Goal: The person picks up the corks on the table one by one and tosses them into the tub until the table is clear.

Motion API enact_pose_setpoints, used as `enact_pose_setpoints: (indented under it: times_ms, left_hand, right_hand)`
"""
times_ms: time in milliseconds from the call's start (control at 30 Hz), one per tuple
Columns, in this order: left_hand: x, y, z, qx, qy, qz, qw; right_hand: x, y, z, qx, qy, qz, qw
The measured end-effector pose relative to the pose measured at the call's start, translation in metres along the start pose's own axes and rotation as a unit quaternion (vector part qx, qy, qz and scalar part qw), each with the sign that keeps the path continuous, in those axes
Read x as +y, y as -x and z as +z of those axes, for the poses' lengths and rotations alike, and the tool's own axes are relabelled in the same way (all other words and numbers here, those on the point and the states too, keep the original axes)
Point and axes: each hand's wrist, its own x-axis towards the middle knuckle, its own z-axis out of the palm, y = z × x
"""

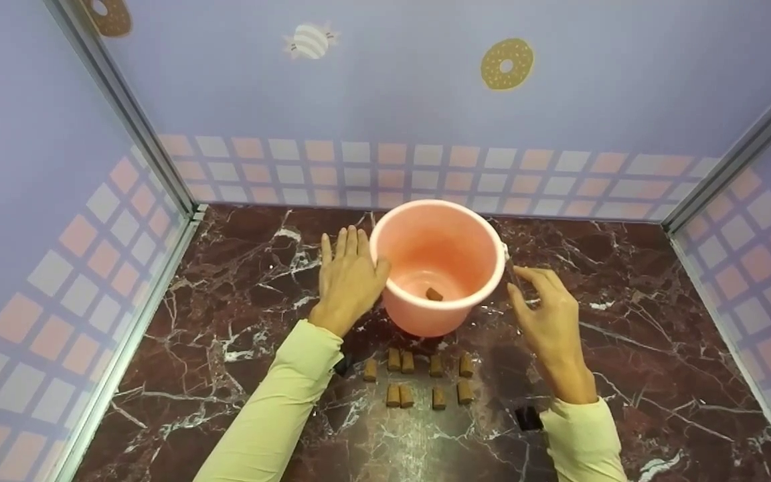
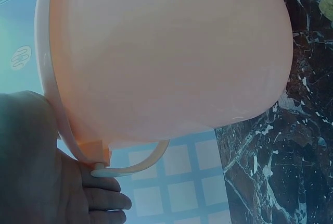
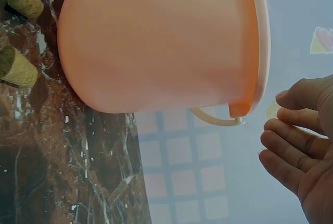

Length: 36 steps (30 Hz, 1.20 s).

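Bucket (image 1: 439, 321), one, pale pink outside and deeper orange within, thick pale rim; upright on the table (image 1: 626, 375), towards the back wall and behind the rows of corks. Handle (image 2: 138, 168), one, pale and curved, hanging down on the bucket's far side. Cork in the bucket (image 1: 434, 294), one, brown, resting on the bottom towards the near side. Corks on the table (image 1: 439, 397), nine, brown, short and tapered, in two rough rows in front of the bucket: five in the row nearer to it, four in the row nearer the person (each row includes one pair set close side by side). Left hand (image 1: 352, 274), one, laid along the bucket's left side, thumb at the rim, fingers nearly straight and side by side, touching the bucket without gripping it. Right hand (image 1: 549, 321), one, raised just beside the bucket's right side, fingers loosely bent, thumb and fingertips apart, nothing held; the right wrist view shows a gap between these fingertips and the rim. Sleeves (image 1: 265, 415), two, pale yellow-green. Table surface: dark red-brown, marbled with white veins. Back wall (image 1: 399, 87), one, lavender, printed with doughnuts (image 1: 519, 53) and a striped wrapped sweet (image 1: 310, 41) above a band of pink and white squares (image 1: 392, 177). Side walls (image 1: 24, 201), two, bearing similar squares.
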Motion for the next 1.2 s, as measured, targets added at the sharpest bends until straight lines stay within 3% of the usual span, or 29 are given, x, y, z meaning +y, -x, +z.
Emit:
enact_pose_setpoints:
  times_ms: [1200]
  left_hand:
    - [-0.001,0.0,0.001,-0.001,0.002,-0.002,1.0]
  right_hand:
    - [0.011,0.051,0.017,-0.028,-0.006,0.041,0.999]
